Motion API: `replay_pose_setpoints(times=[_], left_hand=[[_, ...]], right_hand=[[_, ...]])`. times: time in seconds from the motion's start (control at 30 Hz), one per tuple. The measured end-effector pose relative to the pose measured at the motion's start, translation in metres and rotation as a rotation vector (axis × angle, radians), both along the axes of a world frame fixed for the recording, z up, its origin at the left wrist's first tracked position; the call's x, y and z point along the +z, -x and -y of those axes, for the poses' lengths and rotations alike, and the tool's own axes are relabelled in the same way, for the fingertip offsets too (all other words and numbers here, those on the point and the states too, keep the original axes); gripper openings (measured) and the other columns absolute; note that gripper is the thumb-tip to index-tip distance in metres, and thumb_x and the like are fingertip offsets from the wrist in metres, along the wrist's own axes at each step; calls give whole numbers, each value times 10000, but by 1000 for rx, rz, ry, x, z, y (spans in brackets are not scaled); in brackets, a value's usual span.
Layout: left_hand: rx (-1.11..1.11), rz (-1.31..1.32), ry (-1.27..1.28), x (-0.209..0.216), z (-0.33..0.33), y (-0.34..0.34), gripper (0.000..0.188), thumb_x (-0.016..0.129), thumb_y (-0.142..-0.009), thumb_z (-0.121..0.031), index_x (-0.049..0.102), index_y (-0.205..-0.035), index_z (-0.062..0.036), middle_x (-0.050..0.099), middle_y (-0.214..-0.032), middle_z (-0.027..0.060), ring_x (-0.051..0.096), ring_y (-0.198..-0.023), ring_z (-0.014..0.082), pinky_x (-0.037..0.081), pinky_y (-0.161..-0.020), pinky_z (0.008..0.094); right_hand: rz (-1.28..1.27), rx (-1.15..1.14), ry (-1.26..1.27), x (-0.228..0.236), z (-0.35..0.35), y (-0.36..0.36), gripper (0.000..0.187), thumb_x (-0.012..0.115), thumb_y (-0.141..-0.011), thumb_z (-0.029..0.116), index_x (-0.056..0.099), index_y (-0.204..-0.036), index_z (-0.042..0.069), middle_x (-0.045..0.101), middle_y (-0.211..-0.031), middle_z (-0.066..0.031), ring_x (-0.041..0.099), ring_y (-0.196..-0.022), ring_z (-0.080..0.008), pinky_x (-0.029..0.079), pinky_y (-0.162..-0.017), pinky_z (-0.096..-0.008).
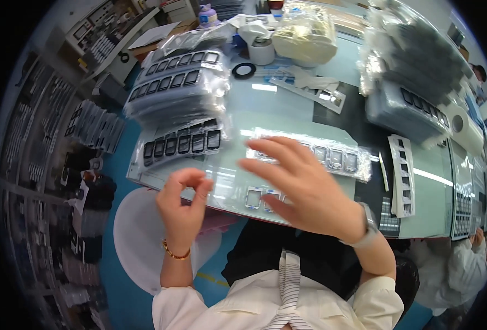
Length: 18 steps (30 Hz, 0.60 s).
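Over the near left edge of the table, my left hand [182,204] is closed in a pinch, thumb against the curled fingers. Whatever may be between its fingertips is too small to make out. My right hand [296,179] hovers with fingers spread and holds nothing. Partly beneath it lies a clear plastic-wrapped row of silver-edged rectangular frames [336,158]. Closer to the table edge, a short row of thin rectangular frames with blue bits [254,198] is partly covered by my right hand. Beside my left hand is a clear tray of black rectangular frames [184,144].
Stacked plastic trays of black frames [180,82] rise at the left, with another tall wrapped stack [408,60] at the right. A white strip [402,176] lies to the right. Farther back sit a black tape roll [244,70] and a white bin stands [139,236] below the table.
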<state>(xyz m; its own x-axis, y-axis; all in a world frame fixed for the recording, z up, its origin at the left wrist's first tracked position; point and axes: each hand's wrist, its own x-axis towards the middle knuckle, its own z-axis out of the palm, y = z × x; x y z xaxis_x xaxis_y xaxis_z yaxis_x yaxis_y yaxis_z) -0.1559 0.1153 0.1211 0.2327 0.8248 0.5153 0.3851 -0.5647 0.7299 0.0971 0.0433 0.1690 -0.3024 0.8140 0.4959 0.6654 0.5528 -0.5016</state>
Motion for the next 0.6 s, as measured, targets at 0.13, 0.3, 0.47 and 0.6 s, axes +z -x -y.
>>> replay_pose_setpoints(times=[0.13, 0.3, 0.47, 0.6], left_hand=[[-204, 41, -175, 13, 17, -27, 231, 812, -910, -59, 677, -1094, -24, 730, -890, 73, 690, -723, 150, 528, -684, 262], [-137, -69, 55, -14, 10, -16, 231, 720, -941, -33, 706, -1170, -2, 751, -1028, 108, 715, -1001, 261, 538, -899, 354], [-216, -432, 82, -106, 4, -11, 283, 674, -964, -94, 732, -1240, -76, 659, -1390, 112, 565, -1350, 325, 417, -1143, 462], [-183, -478, 42, -122, 10, -11, 297, 660, -979, -137, 737, -1265, -118, 602, -1479, 99, 485, -1449, 313, 313, -1227, 502]], right_hand=[[83, 32, -111, 3, -20, 10, 287, 767, -752, 16, 657, -1007, 86, 574, -1430, -110, 486, -1408, -400, 459, -1081, -526], [26, -74, -90, 37, 10, -35, 214, 729, -713, -25, 655, -882, 82, 682, -1284, -110, 557, -1339, -413, 477, -1047, -508], [29, -203, 34, 35, 41, -65, 237, 709, -696, -56, 672, -886, 81, 694, -1276, -142, 573, -1316, -413, 459, -1061, -505], [68, -269, 117, 16, 60, -87, 240, 703, -701, -60, 673, -894, 79, 689, -1278, -133, 570, -1314, -412, 459, -1063, -500]])
